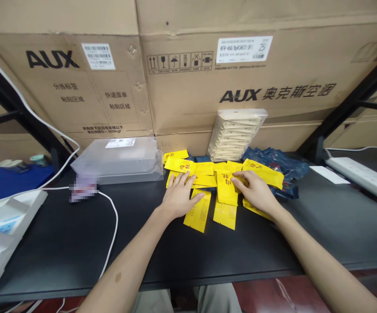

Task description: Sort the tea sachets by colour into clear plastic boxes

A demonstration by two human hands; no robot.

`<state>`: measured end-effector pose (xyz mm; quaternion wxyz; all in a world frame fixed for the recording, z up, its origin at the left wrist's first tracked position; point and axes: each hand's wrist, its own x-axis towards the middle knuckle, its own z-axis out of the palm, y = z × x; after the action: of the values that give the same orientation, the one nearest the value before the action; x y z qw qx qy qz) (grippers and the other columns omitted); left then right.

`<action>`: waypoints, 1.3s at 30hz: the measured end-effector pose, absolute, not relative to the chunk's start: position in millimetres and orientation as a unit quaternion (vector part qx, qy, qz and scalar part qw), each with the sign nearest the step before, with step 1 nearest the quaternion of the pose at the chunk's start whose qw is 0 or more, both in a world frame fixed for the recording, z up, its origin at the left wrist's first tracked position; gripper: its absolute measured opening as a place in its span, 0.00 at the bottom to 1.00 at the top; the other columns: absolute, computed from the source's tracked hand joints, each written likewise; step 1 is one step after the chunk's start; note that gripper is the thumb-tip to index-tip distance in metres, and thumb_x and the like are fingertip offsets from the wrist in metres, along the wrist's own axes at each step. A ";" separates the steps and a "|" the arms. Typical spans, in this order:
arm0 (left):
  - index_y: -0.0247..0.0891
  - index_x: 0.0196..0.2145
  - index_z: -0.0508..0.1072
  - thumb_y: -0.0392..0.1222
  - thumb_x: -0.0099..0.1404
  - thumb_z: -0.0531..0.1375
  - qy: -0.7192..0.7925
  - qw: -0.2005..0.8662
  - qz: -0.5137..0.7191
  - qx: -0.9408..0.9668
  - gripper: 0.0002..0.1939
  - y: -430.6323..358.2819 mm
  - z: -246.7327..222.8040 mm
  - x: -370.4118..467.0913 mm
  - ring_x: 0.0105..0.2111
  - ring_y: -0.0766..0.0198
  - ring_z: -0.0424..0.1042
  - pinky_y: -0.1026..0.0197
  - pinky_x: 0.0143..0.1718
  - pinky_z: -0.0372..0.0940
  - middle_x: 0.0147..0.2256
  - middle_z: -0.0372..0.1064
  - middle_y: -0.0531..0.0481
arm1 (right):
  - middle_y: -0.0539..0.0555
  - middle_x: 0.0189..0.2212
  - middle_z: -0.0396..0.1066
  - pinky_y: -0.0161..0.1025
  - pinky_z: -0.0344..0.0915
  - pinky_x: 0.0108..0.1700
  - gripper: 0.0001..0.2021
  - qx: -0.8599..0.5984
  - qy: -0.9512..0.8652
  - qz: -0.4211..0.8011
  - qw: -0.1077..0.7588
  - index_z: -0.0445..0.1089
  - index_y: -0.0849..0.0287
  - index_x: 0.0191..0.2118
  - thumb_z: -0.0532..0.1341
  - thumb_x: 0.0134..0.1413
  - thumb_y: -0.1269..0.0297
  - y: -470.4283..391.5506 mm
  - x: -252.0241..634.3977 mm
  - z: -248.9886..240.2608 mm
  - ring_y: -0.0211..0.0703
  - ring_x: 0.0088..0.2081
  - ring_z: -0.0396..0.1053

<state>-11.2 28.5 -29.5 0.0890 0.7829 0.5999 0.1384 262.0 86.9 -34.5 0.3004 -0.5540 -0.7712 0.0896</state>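
Observation:
Several yellow packets (pixel 197 211) with dark red characters lie spread and overlapping on the black table. My left hand (pixel 179 198) rests on the left part of them, fingers spread and thumb out to the right. At the right, my right hand (pixel 252 189) has its fingers bent together at the edge of a yellow packet (pixel 226 187); whether it pinches the packet is hard to see. Dark blue packets (pixel 278 163) are heaped behind and to the right of the yellow ones. Behind them stands a clear box (pixel 236 132) filled with stacked cream packets.
A translucent plastic box (pixel 120 158) lies at the back left, near a small blurred purple item (pixel 83 188). White cables cross the left side. A white power strip (pixel 364 176) and a white card (pixel 329 174) are at the right. Large cartons (pixel 182 87) stand behind.

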 end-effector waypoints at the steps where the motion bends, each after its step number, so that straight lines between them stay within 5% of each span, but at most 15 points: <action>1: 0.42 0.67 0.54 0.68 0.67 0.43 0.600 0.088 0.139 0.783 0.39 28.4 -29.3 -11.2 0.70 0.50 0.45 0.40 0.70 0.37 0.70 0.45 0.45 | 0.60 0.45 0.74 0.53 0.64 0.56 0.18 -0.555 -0.771 0.090 0.300 0.72 0.56 0.45 0.55 0.60 0.49 86.7 261.8 -34.2 0.55 0.49 0.71; 39: 0.41 0.65 0.58 0.60 0.69 0.49 0.596 0.051 0.182 0.780 0.33 29.8 -35.1 -9.9 0.68 0.50 0.49 0.41 0.70 0.41 0.68 0.50 0.44 | 0.62 0.47 0.74 0.54 0.63 0.57 0.18 -0.559 -0.765 0.101 0.304 0.71 0.58 0.46 0.56 0.59 0.51 87.0 261.7 -34.7 0.56 0.51 0.70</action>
<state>-9.9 29.8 -35.1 0.0514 0.7803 0.5960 0.1824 261.7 87.0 -34.7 0.3044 -0.5587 -0.7649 0.1006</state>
